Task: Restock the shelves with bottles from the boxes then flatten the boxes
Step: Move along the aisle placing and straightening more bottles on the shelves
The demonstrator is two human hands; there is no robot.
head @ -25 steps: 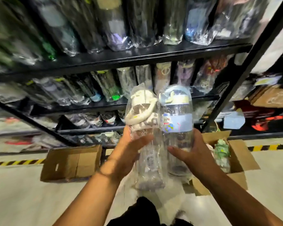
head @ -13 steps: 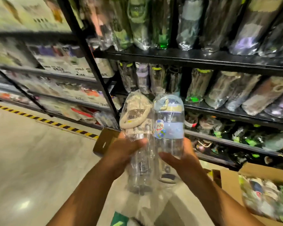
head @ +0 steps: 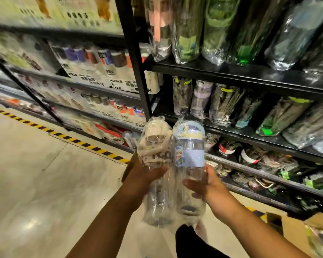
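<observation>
The restocking step is in hand: the left hand point(head: 144, 175) grips the beige-lidded bottle point(head: 155, 155) and the right hand point(head: 203, 185) the blue-lidded bottle point(head: 189, 157), and next each needs a free place on the black shelf point(head: 250, 133).

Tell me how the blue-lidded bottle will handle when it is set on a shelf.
The blue-lidded bottle looks clear and empty, so it is probably light for its size. Its loose, glossy plastic bag may slip under the right hand. Being tall and narrow, it could tip if set down carelessly.
</observation>
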